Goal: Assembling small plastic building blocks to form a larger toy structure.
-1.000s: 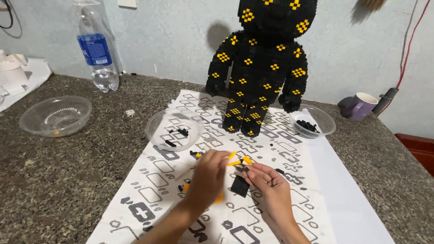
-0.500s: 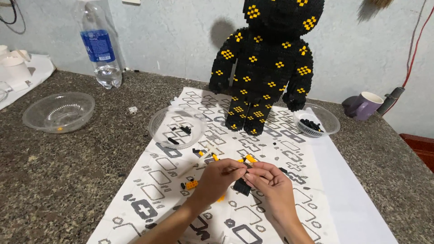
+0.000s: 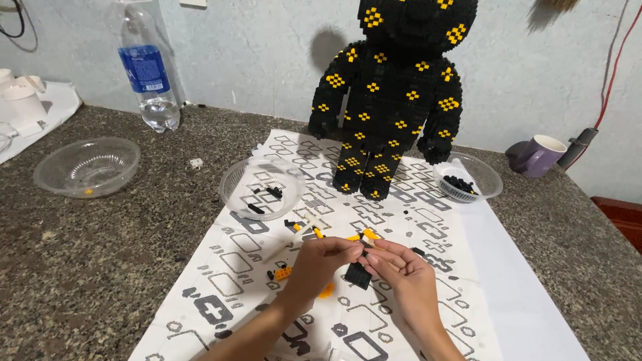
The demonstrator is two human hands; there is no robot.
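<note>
Granite-patterned countertop carries your work area, with a printed instruction sheet spread across it below a pale blue wall. Your left hand and right hand meet above the sheet, fingertips pinched together on a small black brick piece; both hands are closed around it, and whether each hand grips a separate part cannot be told. A flat black plate piece lies on the sheet just below your fingers.

Assess progress as follows. The large black-and-yellow block figure stands upright at the far end of the sheet and looks largely built, head, arms and legs in place. Loose yellow and black bricks remain scattered near your hands, a clear bowl holds a few black parts, and a second bowl beside the figure holds more. Judge the main body done and small sub-assemblies outstanding.

A third clear bowl, a water bottle and a purple mug stand well apart from the work.
</note>
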